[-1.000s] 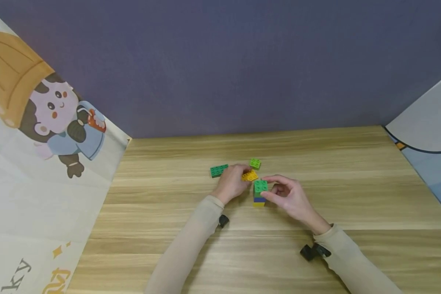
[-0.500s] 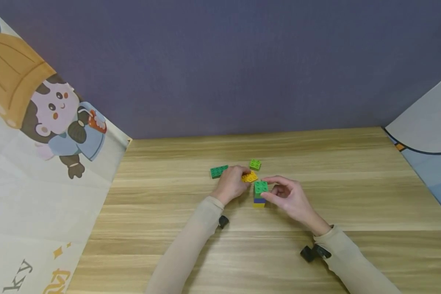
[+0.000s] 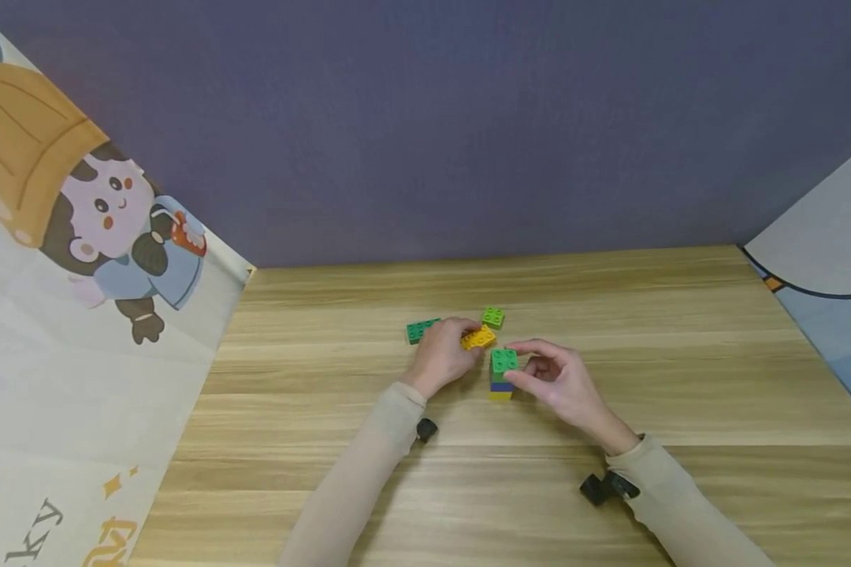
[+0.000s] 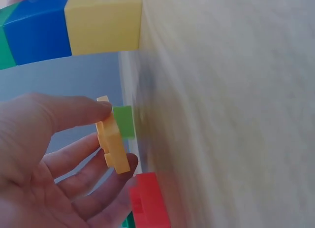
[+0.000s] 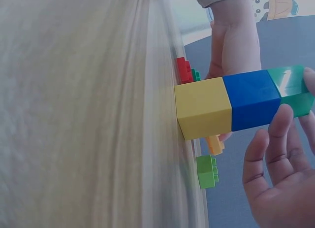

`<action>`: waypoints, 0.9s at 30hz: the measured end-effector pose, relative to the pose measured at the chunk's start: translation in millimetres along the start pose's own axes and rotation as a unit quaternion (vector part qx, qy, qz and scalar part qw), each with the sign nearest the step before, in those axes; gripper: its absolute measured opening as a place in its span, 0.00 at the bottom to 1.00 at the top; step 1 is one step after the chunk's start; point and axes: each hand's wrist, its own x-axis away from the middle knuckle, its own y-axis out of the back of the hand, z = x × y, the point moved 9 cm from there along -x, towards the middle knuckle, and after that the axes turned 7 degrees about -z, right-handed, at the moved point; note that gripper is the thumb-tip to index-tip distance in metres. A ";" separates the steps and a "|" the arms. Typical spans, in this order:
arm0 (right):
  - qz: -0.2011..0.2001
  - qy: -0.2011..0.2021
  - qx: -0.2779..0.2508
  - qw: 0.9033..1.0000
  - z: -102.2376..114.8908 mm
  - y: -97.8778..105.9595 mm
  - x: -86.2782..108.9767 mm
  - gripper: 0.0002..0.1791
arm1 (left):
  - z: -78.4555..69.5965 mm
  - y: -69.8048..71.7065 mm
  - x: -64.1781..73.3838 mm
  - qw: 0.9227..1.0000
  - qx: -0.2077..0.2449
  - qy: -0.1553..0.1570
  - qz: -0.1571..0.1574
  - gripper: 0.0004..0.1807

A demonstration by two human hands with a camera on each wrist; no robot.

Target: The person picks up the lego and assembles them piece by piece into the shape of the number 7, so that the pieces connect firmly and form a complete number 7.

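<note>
In the head view my left hand (image 3: 441,353) pinches a flat yellow-orange toy brick (image 3: 478,338) between thumb and fingers. The left wrist view has this brick tilted, one end near the table. My right hand (image 3: 559,384) grips the green brick (image 3: 503,361) at the top of a small tower, thumb on one side and fingers on the other. Beneath it come a blue brick (image 5: 252,101) and a yellow brick (image 5: 204,108), the lowest, standing on the table. The tower is upright, just right of my left fingertips.
Behind my left hand lies a dark green brick (image 3: 420,331), partly covered by it. A light green brick (image 3: 493,316) sits beyond the yellow-orange one. The left wrist view also has a red brick (image 4: 150,201). A dark panel (image 3: 425,134) rises along the table's (image 3: 326,315) far edge.
My left hand has shifted slightly left and toward me, and the yellow-orange brick has moved and tilted with it. My right hand and the tower stay where they were.
</note>
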 end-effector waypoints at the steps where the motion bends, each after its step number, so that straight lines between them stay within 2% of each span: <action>1: 0.000 0.001 0.001 1.000 -0.2 0.3 -0.9 0.19 | -0.1 0.5 0.1 1.000 0.004 0.001 0.000 0.23; 9: 0.006 0.003 -0.002 1.000 -2.3 3.8 -7.8 0.20 | -2.9 7.7 -0.1 0.998 0.056 0.011 -0.005 0.23; 15: 0.011 0.006 -0.002 1.000 -3.1 5.5 -10.6 0.20 | -3.4 11.3 1.6 0.997 0.073 0.012 -0.001 0.22; 27: 0.004 -0.002 0.014 1.000 1.9 1.4 -2.5 0.19 | -12.6 26.9 21.2 0.995 0.093 -0.030 -0.005 0.21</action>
